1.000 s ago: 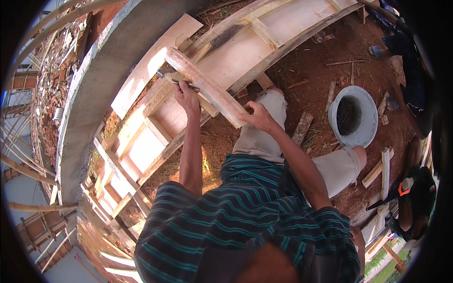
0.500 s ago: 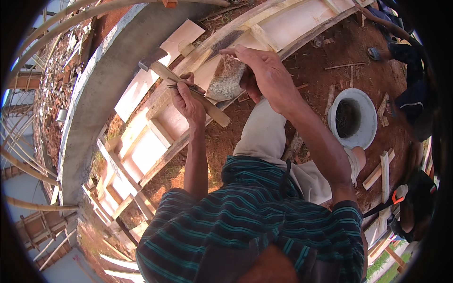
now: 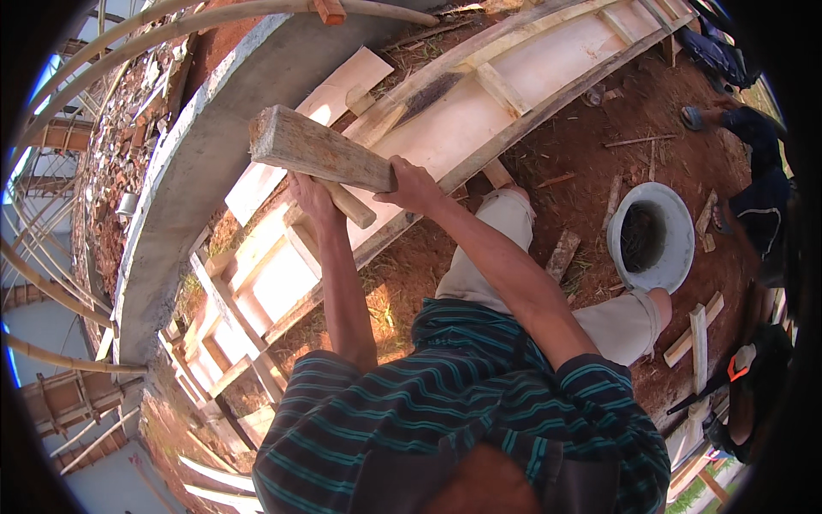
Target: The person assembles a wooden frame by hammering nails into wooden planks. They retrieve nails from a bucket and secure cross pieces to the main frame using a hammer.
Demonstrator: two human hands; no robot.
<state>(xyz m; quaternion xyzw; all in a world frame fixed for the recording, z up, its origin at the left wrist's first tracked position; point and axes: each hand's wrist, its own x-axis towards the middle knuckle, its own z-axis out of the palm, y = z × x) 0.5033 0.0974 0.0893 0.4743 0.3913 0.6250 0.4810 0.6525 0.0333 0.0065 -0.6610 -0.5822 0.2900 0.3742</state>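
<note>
My right hand [image 3: 413, 184] is closed on the near end of a short, thick wooden block [image 3: 324, 152], rough and weathered. The block slants up and to the left, above my left hand. Below it, my left hand [image 3: 314, 201] is wrapped round the wooden handle of a hammer [image 3: 351, 208]. Only the butt of that handle shows; the block covers the hammer's head and most of the left fingers. Under both hands runs a long timber formwork panel [image 3: 467, 124] with a pale sheet face and cross battens.
A curved concrete wall [image 3: 184, 128] rises at the left, with bent poles beyond it. On the reddish soil at the right stands a grey bucket [image 3: 651, 236], with wood offcuts [image 3: 695, 330] nearby. Other people are at the right edge, one in dark trousers [image 3: 758, 163].
My right hand has swung the block leftward and down, so it now lies across the hammer's head. My left hand has shifted slightly left, still on the hammer.
</note>
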